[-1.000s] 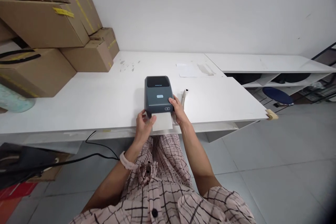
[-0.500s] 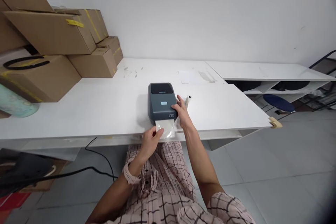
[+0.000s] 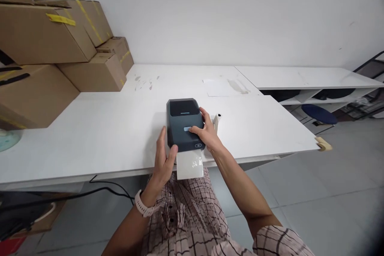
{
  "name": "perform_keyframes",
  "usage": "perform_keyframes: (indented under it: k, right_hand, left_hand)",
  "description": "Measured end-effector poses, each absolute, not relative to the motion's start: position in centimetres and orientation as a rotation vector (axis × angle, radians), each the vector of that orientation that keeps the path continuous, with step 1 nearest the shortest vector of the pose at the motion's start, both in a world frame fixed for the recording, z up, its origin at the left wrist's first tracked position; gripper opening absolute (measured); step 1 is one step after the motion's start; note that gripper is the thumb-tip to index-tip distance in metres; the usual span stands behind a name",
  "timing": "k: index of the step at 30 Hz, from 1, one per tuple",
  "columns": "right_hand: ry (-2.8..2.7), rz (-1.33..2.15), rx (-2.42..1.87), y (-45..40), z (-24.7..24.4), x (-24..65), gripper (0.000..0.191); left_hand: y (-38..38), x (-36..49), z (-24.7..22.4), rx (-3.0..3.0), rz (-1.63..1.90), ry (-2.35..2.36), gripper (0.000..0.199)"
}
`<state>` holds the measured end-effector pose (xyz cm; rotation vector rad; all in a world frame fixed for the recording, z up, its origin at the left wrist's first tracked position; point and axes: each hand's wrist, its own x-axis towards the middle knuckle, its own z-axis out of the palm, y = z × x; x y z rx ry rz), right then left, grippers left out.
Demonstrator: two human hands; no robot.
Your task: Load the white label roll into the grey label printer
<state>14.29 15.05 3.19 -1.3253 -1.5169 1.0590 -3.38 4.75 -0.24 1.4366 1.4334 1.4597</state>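
A dark blue-grey label printer (image 3: 183,118) stands near the front edge of the white table. From its front slot a glossy white label sheet (image 3: 189,165) hangs out past the table edge. My right hand (image 3: 209,131) grips the printer's right side, its thumb lying on top by the small light-coloured window. My left hand (image 3: 164,162), a pale watch on its wrist, is open at the printer's left front corner, thumb and fingers apart. Whether it touches the casing I cannot tell. Just right of my right hand stands a white paper roll (image 3: 217,120), partly hidden.
Cardboard boxes (image 3: 90,70) are stacked on the table's left. A thin white sheet (image 3: 216,87) lies flat towards the back. Wood-coloured padding (image 3: 324,143) covers the table's right corner. A blue stool (image 3: 319,113) stands beyond, and black cables (image 3: 99,189) hang below the left edge.
My left hand has let go of the label sheet and opened beside the printer. More of the sheet now shows. My right thumb has moved inward to the window on top.
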Motion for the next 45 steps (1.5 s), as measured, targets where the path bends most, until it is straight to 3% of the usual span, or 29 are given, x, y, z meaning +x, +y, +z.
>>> perform_keyframes:
  k: [4, 12, 18, 23, 27, 29, 32, 36, 38, 42, 45]
  right_hand:
    - [-1.46, 1.057, -1.337, 14.9, 3.7, 13.9, 0.102]
    - [-1.322, 1.115, -1.167, 11.3, 3.1, 14.5, 0.092]
    - [-1.326, 1.206, -1.056, 10.8, 3.7, 15.7, 0.086]
    - [-1.351, 1.182, -0.926, 12.6, 5.4, 16.7, 0.084]
    - [-1.472, 1.053, -0.927, 15.7, 8.2, 16.4, 0.09]
    - [-1.548, 0.961, -0.979, 17.9, 9.5, 15.6, 0.094]
    - [-1.638, 0.824, -1.016, 21.4, 10.8, 14.0, 0.103]
    - [-1.675, 0.589, -1.054, 24.1, 11.6, 12.7, 0.109]
    - [-1.702, 0.455, -1.044, 24.1, 11.6, 12.6, 0.102]
    - [-2.089, 0.46, -0.954, 23.1, 10.1, 12.8, 0.063]
    - [-2.561, 0.654, -0.977, 23.4, 8.3, 12.4, 0.068]
  left_hand:
    - [5.7, -2.6, -1.0, 1.561, 1.383, 1.405, 0.098]
    - [5.7, -3.2, -1.7, 1.544, 1.537, 1.384, 0.069]
    - [6.2, -3.3, -2.1, 1.406, 1.678, 1.134, 0.064]
    - [8.9, -3.9, 1.1, 1.407, 1.785, 1.044, 0.061]
    - [14.3, -6.2, 4.2, 1.459, 1.784, 1.015, 0.068]
    - [17.0, -7.4, 4.3, 1.442, 1.601, 1.084, 0.08]
    - [19.3, -8.5, 2.7, 1.429, 1.231, 1.167, 0.102]
    - [19.8, -8.5, 0.0, 1.382, 1.111, 1.173, 0.113]
    - [19.7, -8.2, -0.6, 1.378, 1.135, 1.171, 0.114]
    - [19.6, -7.3, -0.8, 1.33, 1.233, 1.183, 0.111]
    - [19.5, -6.9, -0.7, 1.304, 1.259, 1.194, 0.109]
